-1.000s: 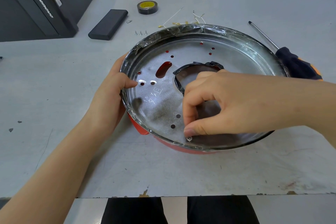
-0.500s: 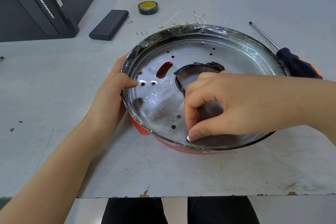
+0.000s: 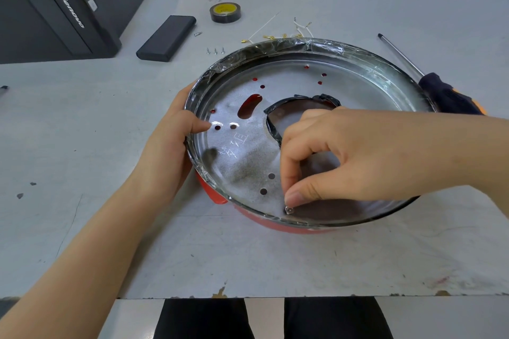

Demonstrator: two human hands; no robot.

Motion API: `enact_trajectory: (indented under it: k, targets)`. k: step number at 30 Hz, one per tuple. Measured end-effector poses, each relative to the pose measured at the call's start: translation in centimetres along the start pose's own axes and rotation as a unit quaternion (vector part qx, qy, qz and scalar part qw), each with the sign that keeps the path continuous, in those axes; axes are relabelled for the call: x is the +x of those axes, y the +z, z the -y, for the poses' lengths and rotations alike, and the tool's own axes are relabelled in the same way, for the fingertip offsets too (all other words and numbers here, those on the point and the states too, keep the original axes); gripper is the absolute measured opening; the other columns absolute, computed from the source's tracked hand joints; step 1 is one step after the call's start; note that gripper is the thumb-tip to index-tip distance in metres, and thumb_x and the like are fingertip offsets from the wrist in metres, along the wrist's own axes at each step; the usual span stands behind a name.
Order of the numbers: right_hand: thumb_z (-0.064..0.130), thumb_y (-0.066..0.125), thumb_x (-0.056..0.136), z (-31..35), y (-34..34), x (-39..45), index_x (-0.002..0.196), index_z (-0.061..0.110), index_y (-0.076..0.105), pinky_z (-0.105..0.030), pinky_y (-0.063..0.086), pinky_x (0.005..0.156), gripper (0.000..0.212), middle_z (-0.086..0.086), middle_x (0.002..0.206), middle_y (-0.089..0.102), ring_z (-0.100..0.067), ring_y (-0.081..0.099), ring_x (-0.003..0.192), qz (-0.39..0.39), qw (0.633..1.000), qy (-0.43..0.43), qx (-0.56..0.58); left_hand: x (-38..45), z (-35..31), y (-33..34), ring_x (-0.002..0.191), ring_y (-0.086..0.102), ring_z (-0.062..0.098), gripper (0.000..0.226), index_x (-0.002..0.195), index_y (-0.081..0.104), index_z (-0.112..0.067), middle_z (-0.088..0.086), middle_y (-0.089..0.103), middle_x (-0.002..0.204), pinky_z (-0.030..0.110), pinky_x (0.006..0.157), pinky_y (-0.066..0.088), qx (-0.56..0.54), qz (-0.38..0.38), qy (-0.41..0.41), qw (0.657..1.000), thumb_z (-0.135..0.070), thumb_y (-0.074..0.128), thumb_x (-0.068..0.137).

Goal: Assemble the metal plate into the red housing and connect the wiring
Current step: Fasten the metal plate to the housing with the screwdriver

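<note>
At the near edge of the grey table (image 3: 248, 261), the red housing (image 3: 275, 224) shows as a thin red band under the near rim of the metal plate (image 3: 248, 151), which sits inside it. The right hand (image 3: 344, 154) reaches in from the right, its thumb and forefinger curled together and pinching a small screw (image 3: 289, 210) at the plate's near edge; the screw head sits just below the thumb tip, though whether it is already seated in a hole is hard to tell. Two open round holes lie just left of the fingers.

On the left, the left hand (image 3: 168, 146) grips the rim of the plate and housing, thumb hooked over the top onto the plate, the other fingers hidden down the outer side. The plate's rim is wrapped in clear crinkled film, and red shows through its holes and an oblong slot. A large central opening edged with black tape (image 3: 325, 98) lies partly behind the right hand.

Beyond the plate's right rim lies a screwdriver (image 3: 440, 91), its dark and orange handle near, its shaft pointing away. Just past the far rim lie white wires with brass terminals (image 3: 300, 29), and left of them three loose screws (image 3: 215, 50). Farther left is a black rectangular case (image 3: 166, 37), and beyond it a roll of dark tape (image 3: 225, 12). A black Lenovo computer tower (image 3: 63, 5) stands at the far left.
</note>
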State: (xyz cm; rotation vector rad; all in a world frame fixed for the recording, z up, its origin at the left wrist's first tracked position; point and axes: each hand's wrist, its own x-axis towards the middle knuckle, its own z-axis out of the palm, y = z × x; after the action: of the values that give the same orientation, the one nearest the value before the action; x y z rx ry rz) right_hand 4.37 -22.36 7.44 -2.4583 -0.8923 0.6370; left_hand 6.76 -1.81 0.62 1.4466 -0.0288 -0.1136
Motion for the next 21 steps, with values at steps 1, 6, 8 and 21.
enact_trajectory:
  k: [1,6,8,21]
  targets:
    - [0.059,0.057,0.067,0.0,0.0,0.1,0.075,0.04,0.065,-0.03,0.046,0.086,0.022,0.019,0.083,0.065,0.001,0.057,0.09,-0.005,1.0,0.001,-0.001,0.0,0.0,0.0,0.091,0.069,0.011,0.058,0.131,0.055,-0.019,-0.008,0.072,0.098,0.029,0.081,0.056,0.0,0.001,0.0,1.0,0.003,0.033,0.082]
    - [0.061,0.054,0.063,0.1,0.3,0.4,0.072,0.041,0.065,-0.027,0.04,0.091,0.025,0.022,0.082,0.063,0.005,0.054,0.092,-0.019,1.0,0.003,-0.023,0.1,-0.2,0.1,0.092,0.069,0.011,0.059,0.13,0.056,-0.019,-0.007,0.072,0.098,0.028,0.082,0.057,-0.004,-0.003,-0.001,1.0,0.001,0.038,0.077]
    - [0.062,0.054,0.062,0.0,0.3,0.4,0.071,0.041,0.064,-0.025,0.036,0.092,0.025,0.023,0.082,0.063,0.005,0.052,0.093,-0.026,0.999,0.001,-0.024,0.1,-0.1,0.1,0.09,0.069,0.011,0.056,0.126,0.057,-0.022,-0.008,0.072,0.096,0.03,0.083,0.057,-0.003,0.002,0.0,1.0,0.0,0.038,0.078]
    - [0.039,0.063,0.081,-0.4,-1.2,-1.5,0.08,0.033,0.067,-0.006,0.04,0.076,0.007,0.024,0.08,0.064,0.006,0.058,0.081,-0.187,0.979,0.005,0.076,0.9,0.4,-0.6,0.121,0.061,0.025,0.047,0.14,0.051,-0.018,0.006,0.064,0.131,0.044,0.099,0.048,-0.043,0.035,0.016,0.998,-0.028,0.038,0.095]
